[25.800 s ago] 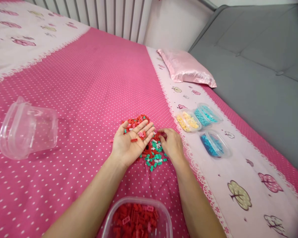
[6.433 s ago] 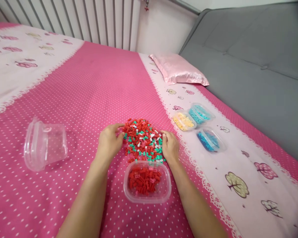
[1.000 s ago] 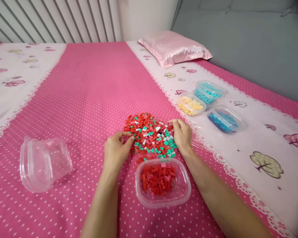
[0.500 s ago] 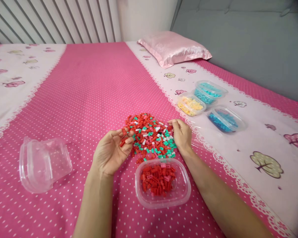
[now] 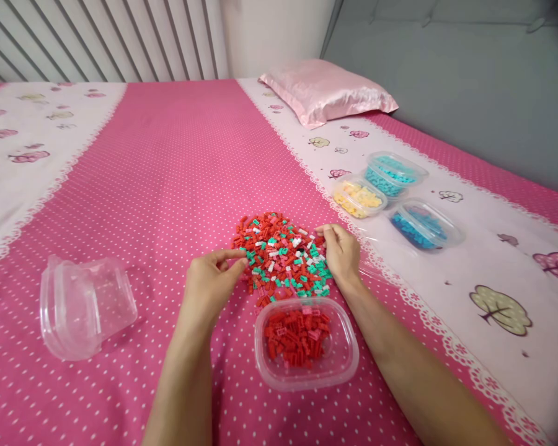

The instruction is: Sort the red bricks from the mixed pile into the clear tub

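Note:
A loose heap of small building bricks, mostly red with green, white and pink ones, lies on the bedsheet. At the heap's left edge is my left hand, palm turned down, thumb and forefinger closed together over the bricks; whatever is between or behind them is hidden. My right hand rests against the heap's right side with its fingers curled, their contents out of sight. Just in front of the heap, between my forearms, stands a clear plastic tub partly filled with red bricks and a few pink ones.
Nested clear tubs lie on their side at the left. Toward the right stand tubs of yellow bricks, turquoise bricks and blue bricks. A pink pillow lies farther back, beside a grey padded headboard.
My left hand has turned from palm up, with red bricks showing at its fingers, to palm down with fingertips closed at the heap. The right hand has hardly moved.

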Tool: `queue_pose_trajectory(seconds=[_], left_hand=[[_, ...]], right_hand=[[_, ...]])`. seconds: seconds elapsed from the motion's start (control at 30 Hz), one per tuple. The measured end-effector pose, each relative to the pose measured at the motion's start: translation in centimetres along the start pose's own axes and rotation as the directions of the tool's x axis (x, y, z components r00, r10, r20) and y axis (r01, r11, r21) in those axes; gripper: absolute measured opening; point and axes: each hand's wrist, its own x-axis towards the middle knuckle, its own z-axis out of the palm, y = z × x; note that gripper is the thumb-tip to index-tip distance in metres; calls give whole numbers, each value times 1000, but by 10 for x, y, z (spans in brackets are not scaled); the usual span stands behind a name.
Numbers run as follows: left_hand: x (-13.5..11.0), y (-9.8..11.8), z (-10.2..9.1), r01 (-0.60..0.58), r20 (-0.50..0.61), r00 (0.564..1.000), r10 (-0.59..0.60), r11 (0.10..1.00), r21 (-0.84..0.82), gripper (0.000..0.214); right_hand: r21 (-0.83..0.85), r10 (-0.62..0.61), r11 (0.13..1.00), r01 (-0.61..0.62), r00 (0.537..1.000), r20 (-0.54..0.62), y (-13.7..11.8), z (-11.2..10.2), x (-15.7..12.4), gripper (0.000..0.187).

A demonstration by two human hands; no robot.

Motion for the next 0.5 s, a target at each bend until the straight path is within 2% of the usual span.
queue_pose_trajectory(seconds=[0.1,0.17,0.33,0.5], left_hand=[[1,-5,-1,-82,36,997,74,928,364,24],[1,-6,-1,-100,66,995,78,865,492,29],[1,-7,1,-116,77,993,88,811,574,26],[4,-9,0,-145,97,989,111,848,510,14]], right_hand=[[0,1,1000,-1,1000,-1,0,0,0,36],[-1,5,1000,-5,1000,0,0,0,0,36],[-3,4,1000,-4,1000,2,-1,0,0,37],[-2,10,1000,-10,1000,0,-1,0,0,36]])
